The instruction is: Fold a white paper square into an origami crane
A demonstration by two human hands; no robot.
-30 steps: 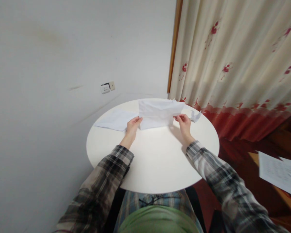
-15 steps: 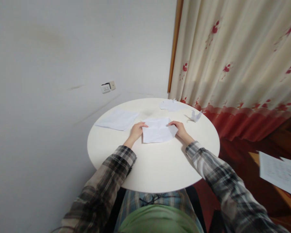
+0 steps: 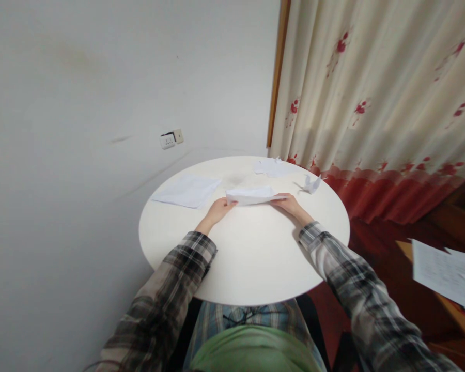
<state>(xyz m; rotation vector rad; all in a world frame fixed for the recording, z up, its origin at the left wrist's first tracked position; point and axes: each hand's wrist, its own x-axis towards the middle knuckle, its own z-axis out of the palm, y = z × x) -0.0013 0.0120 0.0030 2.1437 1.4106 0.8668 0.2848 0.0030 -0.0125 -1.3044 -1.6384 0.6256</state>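
A crumpled white sheet of paper [image 3: 251,195] lies folded into a narrow strip on the round white table [image 3: 244,258]. My left hand [image 3: 218,208] pinches its left end and my right hand [image 3: 290,202] holds its right end, fingers closed on the edge. Both hands rest low, close to the tabletop. Plaid sleeves cover both forearms.
A flat white sheet [image 3: 187,190] lies at the table's left. A crumpled sheet [image 3: 270,166] and a small folded paper figure [image 3: 312,184] sit at the far right. A curtain [image 3: 372,103] hangs to the right, a wall socket [image 3: 170,138] on the left wall, papers [image 3: 445,276] at lower right.
The sheet was held up upright, then laid flat on the table, and now its near half has been folded away from me into a thin strip. Both hands moved with it.
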